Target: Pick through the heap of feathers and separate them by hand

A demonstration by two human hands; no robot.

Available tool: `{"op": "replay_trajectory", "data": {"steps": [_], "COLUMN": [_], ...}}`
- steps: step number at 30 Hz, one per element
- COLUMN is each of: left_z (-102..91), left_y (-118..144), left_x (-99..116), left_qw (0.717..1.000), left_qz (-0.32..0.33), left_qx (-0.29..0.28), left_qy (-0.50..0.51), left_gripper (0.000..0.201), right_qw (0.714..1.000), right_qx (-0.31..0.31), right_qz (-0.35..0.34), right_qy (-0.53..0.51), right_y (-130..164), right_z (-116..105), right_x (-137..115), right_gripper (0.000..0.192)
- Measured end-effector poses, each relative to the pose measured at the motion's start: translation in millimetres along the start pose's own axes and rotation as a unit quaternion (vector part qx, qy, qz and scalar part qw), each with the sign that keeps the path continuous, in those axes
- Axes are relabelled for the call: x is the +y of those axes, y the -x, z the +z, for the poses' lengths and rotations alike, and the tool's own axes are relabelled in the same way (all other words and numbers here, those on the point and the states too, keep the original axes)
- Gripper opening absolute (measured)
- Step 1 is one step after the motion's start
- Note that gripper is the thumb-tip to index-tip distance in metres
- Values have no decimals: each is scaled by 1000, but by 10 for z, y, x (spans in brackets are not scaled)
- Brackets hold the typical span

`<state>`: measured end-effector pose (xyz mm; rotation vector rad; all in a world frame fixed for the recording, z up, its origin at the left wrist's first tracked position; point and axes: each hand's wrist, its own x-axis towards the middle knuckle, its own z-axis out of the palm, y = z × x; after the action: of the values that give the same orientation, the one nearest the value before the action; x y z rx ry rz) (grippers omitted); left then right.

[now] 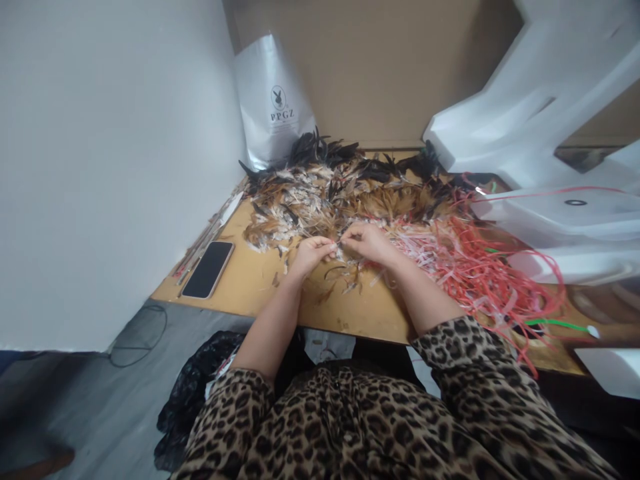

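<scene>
My left hand and my right hand meet fingertip to fingertip over a wooden table, both pinching a small feather between them. Right behind the hands spreads a big heap of brown, white and black feathers. A few loose feathers lie on the wood just in front of my hands. My sleeves are leopard print.
A black phone lies at the table's left edge beside thin sticks. A tangle of red and white plastic strips covers the right side. White foam blocks, a silver bag and cardboard stand behind. A black bag sits on the floor.
</scene>
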<state>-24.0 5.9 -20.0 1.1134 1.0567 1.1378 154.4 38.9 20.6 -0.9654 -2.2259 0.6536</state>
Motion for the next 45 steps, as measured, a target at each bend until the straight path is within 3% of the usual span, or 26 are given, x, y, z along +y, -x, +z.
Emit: {"op": "replay_trajectory", "data": {"steps": [10,16,20,24,34,45], "left_z": [-31,-45,-48,-39,62,61], "left_y": [-20,-17,-17,-9,24,-21], "left_x": [4,-1,-28,-40,3,-88], "left_qw": [994,994,998,1000,996,993], "left_qz": [-52,-61,-23,6,42,81], "left_qx": [26,10,1,-4,56,57], "left_qy": [97,91,53,17,-46,-69], "left_gripper": [30,30,27,27,23,13], "right_qw": [999,994,988,981,988,985], "right_qx": [-20,-73,-30,-33,1,7], "right_qz": [-32,6,56,92,128,158], "right_qy": [-26,-86,-141,-166,-82,-74], "right_y": [17,19,8,10,-5,5], "right_z": [-8,-21,66,192,272,362], "right_x": [-130,-143,-72,16,106,140], "right_gripper": [14,14,20,25,21,23]}}
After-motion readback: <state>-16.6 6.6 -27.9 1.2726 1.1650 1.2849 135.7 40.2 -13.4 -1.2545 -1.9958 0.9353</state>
